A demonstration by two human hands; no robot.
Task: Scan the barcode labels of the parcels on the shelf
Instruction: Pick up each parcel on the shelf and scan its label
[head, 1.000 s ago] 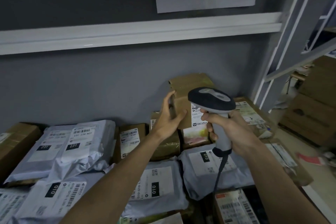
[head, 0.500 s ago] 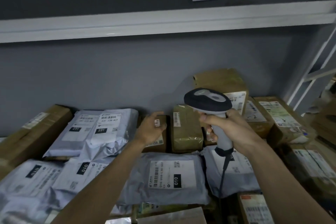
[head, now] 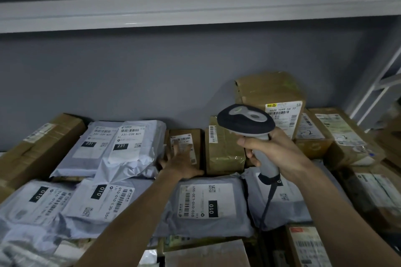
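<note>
Small brown parcel (head: 186,147) under left hand (head: 181,161); right hand (head: 275,154) grips scanner (head: 246,120).

left hand (head: 181,161) moved off the tall box (head: 273,97), now spread flat on the small brown box (head: 184,145)

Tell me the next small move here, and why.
Probably swing the scanner left and down onto the small brown box: the left hand lies flat on it, its label faces up, and the right hand holds the scanner up beside it.
</note>
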